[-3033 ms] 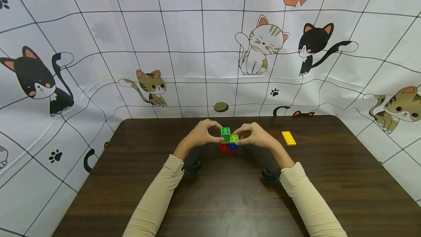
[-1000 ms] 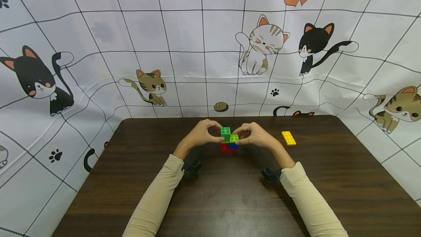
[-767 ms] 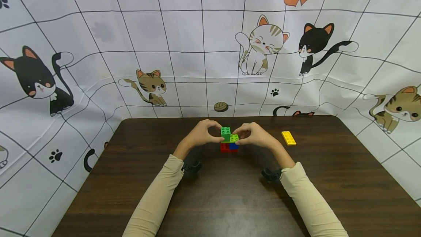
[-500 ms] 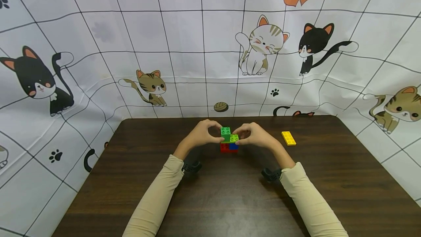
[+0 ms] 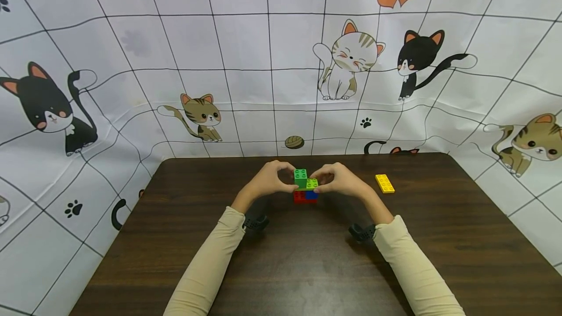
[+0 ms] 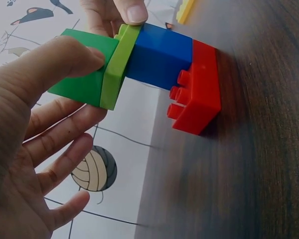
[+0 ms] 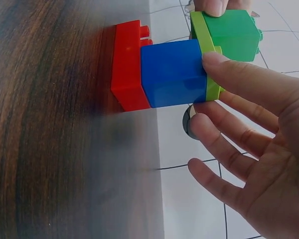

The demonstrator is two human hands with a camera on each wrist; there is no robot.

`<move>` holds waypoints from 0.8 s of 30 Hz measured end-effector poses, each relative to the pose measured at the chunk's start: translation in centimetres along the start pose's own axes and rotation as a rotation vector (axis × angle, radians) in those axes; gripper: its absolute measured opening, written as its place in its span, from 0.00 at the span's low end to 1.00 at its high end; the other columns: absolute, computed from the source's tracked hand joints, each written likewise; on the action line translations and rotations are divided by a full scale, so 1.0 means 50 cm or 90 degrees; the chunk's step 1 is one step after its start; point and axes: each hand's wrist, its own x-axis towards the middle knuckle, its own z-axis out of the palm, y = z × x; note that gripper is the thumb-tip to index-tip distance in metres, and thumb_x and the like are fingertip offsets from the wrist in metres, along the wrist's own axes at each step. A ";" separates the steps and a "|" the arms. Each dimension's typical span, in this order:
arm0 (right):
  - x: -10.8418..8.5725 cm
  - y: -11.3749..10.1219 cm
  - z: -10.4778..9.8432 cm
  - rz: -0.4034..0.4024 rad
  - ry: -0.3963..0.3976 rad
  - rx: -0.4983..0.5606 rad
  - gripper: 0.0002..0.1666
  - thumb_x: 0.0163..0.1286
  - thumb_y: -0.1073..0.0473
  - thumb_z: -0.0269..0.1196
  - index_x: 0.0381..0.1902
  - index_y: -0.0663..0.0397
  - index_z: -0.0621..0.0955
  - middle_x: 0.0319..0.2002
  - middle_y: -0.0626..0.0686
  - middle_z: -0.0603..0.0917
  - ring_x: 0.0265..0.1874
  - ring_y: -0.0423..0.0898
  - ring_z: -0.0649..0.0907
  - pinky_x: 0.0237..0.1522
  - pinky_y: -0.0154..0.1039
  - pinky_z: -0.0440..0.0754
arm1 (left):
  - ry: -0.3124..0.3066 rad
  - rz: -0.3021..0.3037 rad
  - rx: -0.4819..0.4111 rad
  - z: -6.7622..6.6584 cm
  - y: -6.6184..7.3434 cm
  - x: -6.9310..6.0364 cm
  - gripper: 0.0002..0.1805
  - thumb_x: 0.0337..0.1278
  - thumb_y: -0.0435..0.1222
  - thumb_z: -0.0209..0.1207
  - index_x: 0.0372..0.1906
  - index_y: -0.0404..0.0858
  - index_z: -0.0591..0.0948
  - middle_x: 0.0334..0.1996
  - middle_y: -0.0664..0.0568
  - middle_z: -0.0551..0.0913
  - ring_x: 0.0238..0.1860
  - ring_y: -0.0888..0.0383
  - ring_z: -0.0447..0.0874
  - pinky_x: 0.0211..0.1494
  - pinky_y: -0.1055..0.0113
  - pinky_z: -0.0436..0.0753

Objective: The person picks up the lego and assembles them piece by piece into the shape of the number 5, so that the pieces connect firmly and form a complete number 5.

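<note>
Stacked bricks (image 5: 306, 187) are pinched by left grip (image 5: 267, 179) and right grip (image 5: 342, 180) — yellow brick (image 5: 384, 184) beyond.

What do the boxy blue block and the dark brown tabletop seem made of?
Boxy blue block: probably hard plastic, fairly glossy, from its smooth, evenly coloured faces.
Dark brown tabletop: perhaps wood or printed laminate, satin; streaky grain and soft reflections show.
</note>
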 end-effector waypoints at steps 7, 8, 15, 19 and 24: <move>-0.004 -0.001 -0.009 0.014 0.007 -0.007 0.23 0.62 0.58 0.75 0.54 0.58 0.86 0.48 0.56 0.87 0.42 0.47 0.84 0.47 0.40 0.86 | -0.001 0.000 0.000 0.001 0.000 0.000 0.22 0.51 0.40 0.75 0.51 0.38 0.85 0.45 0.47 0.86 0.49 0.53 0.77 0.59 0.54 0.78; -0.005 -0.001 -0.013 0.015 0.009 -0.008 0.23 0.62 0.58 0.75 0.55 0.58 0.85 0.49 0.56 0.87 0.42 0.47 0.84 0.48 0.41 0.86 | -0.001 0.001 0.000 0.001 0.000 0.000 0.22 0.51 0.40 0.75 0.51 0.38 0.85 0.45 0.47 0.86 0.49 0.53 0.77 0.59 0.53 0.78; -0.018 0.001 -0.047 0.021 0.037 -0.009 0.25 0.64 0.54 0.74 0.56 0.57 0.85 0.47 0.56 0.89 0.42 0.48 0.85 0.46 0.42 0.85 | -0.005 0.006 -0.007 0.001 -0.001 0.001 0.23 0.52 0.40 0.75 0.53 0.37 0.84 0.46 0.44 0.86 0.51 0.52 0.78 0.61 0.52 0.79; -0.032 0.010 -0.074 0.040 0.068 -0.015 0.23 0.65 0.54 0.73 0.56 0.56 0.85 0.44 0.56 0.90 0.41 0.47 0.85 0.43 0.39 0.83 | -0.006 0.005 -0.004 0.000 0.000 0.000 0.23 0.53 0.41 0.74 0.54 0.37 0.84 0.46 0.45 0.86 0.51 0.52 0.78 0.61 0.51 0.79; -0.051 0.022 -0.111 0.059 0.078 -0.031 0.24 0.68 0.55 0.70 0.58 0.60 0.84 0.45 0.58 0.89 0.42 0.49 0.85 0.44 0.39 0.83 | -0.004 0.003 0.004 -0.001 -0.001 -0.001 0.24 0.53 0.42 0.74 0.54 0.37 0.84 0.46 0.47 0.86 0.52 0.52 0.79 0.61 0.51 0.80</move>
